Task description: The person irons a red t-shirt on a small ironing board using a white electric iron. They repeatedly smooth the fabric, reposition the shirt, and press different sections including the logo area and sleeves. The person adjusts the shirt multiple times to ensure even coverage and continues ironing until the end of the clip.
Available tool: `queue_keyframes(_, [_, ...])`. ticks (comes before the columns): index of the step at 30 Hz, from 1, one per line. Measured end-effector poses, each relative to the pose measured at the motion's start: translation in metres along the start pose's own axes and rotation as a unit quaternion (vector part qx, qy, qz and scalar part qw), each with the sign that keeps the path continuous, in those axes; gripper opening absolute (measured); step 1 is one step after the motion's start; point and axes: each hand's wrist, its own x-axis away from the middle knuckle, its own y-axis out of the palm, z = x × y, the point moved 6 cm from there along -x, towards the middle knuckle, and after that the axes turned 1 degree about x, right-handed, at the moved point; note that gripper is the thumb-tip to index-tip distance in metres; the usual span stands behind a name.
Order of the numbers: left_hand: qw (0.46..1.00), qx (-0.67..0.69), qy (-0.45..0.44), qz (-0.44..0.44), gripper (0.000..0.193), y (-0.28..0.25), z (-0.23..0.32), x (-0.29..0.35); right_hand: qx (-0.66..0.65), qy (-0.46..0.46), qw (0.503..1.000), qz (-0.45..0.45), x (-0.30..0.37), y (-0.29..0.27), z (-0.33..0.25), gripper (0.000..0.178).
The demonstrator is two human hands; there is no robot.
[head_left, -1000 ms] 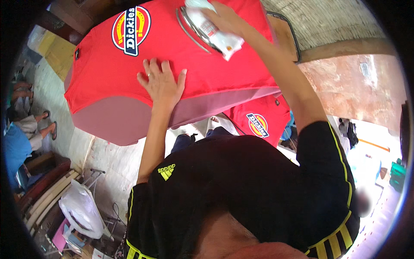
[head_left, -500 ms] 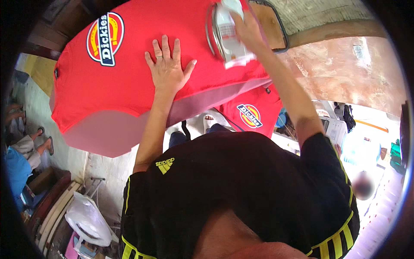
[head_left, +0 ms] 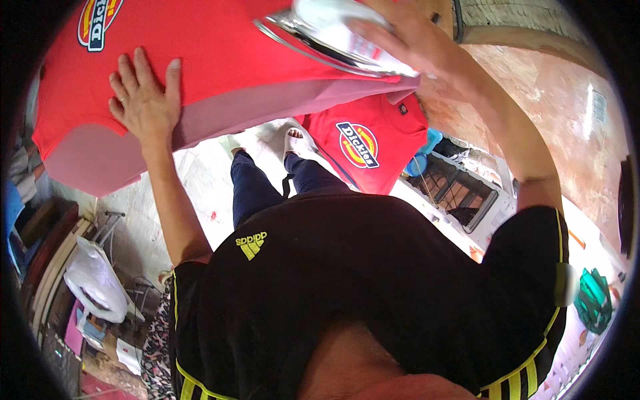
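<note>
**Iron turned sidelong near the board's edge**

The red shirt [head_left: 213, 50] lies draped over the mauve-covered board [head_left: 87, 160], the left hand [head_left: 143, 103] spread flat on it near the close edge. The right hand [head_left: 410, 40] is closed around the iron [head_left: 333, 27] at the shirt's right-hand part; blur hides its exact finger placement, and I cannot tell whether the whole sole meets the cloth.

The likeliest trouble, I judge, is the heel slipping over the board's near edge, since it sits so close to it. A sharp push leftward could also ruck the cloth ahead of the nose, or bring the metal against the spread fingers. The printed emblem [head_left: 99, 23] is well apart, so its risk looks small.

Compared with half a second ago, the nose points left rather than away from the wearer, and the left hand rests closer to the emblem's side. The second red shirt [head_left: 367, 143] remains below the board.
</note>
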Motion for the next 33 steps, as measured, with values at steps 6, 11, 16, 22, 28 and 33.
queue_keyframes(6, [0.994,-0.065,-0.090,0.016,0.076,-0.001,-0.028,0.014,-0.047,-0.033,0.997,-0.058,0.077,-0.014,0.071,0.040])
queue_keyframes(11, [0.991,-0.048,-0.120,0.024,0.077,0.000,-0.034,0.010,-0.004,-0.076,0.989,-0.129,0.046,0.003,0.037,0.040])
queue_keyframes(16, [0.988,-0.045,-0.145,0.025,0.080,0.004,-0.044,0.015,-0.101,-0.110,0.977,-0.156,0.022,-0.002,0.006,0.021])
queue_keyframes(22, [0.990,-0.042,-0.132,0.037,0.079,0.006,-0.044,0.014,0.032,-0.117,0.992,-0.035,0.070,-0.018,0.034,0.038])
queue_keyframes(28, [0.989,-0.018,-0.127,0.070,0.073,0.002,-0.040,0.016,-0.106,-0.022,0.989,-0.102,0.048,0.004,0.021,0.038])
queue_keyframes(33, [0.990,-0.013,-0.117,0.082,0.062,0.002,-0.049,0.021,-0.076,-0.055,0.992,-0.089,-0.019,0.031,-0.031,0.035])
